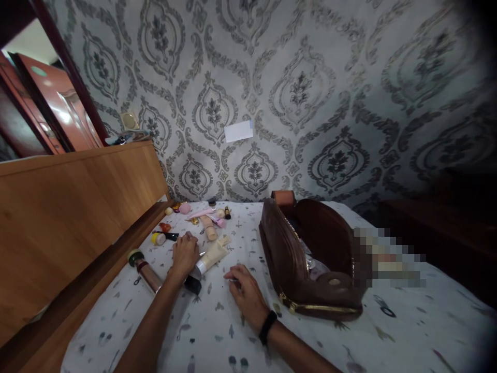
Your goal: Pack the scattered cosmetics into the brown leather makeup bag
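Note:
My left hand (185, 255) is low over the sheet among the cosmetics, its fingers bent down and drawn together; whatever lies under the fingertips is hidden. Beside it lie a cream-coloured squeeze tube (213, 255) with a white cap and a black item (192, 285) partly behind my forearm. A slim black tube (167, 235) and a yellow-and-white small jar (158, 238) are just beyond. My right hand (246, 296), with a black wristband, hovers left of the brown handbag (285, 254), fingers loosely bent and apart, holding nothing I can see. The bag stands unzipped, with pale items inside.
A tall bottle with a green cap (145, 272) lies left of my left forearm. Farther back are a beige tube (208, 228), a pink sponge (185, 207) and several small cosmetics. A wooden headboard (85, 181) edges the left side; a patterned wall (256, 103) stands behind.

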`<action>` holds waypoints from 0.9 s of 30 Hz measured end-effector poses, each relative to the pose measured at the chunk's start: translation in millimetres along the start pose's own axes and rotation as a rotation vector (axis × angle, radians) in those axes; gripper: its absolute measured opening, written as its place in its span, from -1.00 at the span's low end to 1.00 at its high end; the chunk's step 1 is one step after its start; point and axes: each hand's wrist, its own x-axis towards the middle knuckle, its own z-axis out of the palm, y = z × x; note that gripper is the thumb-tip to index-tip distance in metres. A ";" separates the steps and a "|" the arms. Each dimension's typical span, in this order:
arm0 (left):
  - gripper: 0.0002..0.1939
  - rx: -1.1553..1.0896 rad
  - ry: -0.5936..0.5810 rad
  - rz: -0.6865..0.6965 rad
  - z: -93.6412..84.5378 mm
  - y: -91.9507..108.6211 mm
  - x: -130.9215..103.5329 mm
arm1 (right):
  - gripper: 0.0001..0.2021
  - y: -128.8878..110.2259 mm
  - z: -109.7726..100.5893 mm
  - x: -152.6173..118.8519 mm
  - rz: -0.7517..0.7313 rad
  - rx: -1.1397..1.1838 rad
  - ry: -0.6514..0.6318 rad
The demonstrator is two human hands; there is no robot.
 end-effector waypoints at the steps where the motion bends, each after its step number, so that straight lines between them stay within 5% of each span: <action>1: -0.65 -0.006 0.007 0.014 0.0 0.7 1.2 | -0.77 -0.1 -0.1 0.1 0.002 0.001 -0.002; 9: -0.62 -0.125 0.059 0.341 -3.8 19.4 15.5 | -0.77 -3.5 -2.3 -0.1 0.003 -0.002 -0.025; 15: -0.67 -0.062 -0.029 0.285 -5.9 28.9 18.7 | -0.77 -0.8 -1.3 0.2 -0.005 -0.002 -0.009; 27: -0.72 0.000 -0.010 0.180 -11.1 25.3 10.7 | -0.76 -2.7 -1.1 -1.0 -0.006 0.010 -0.001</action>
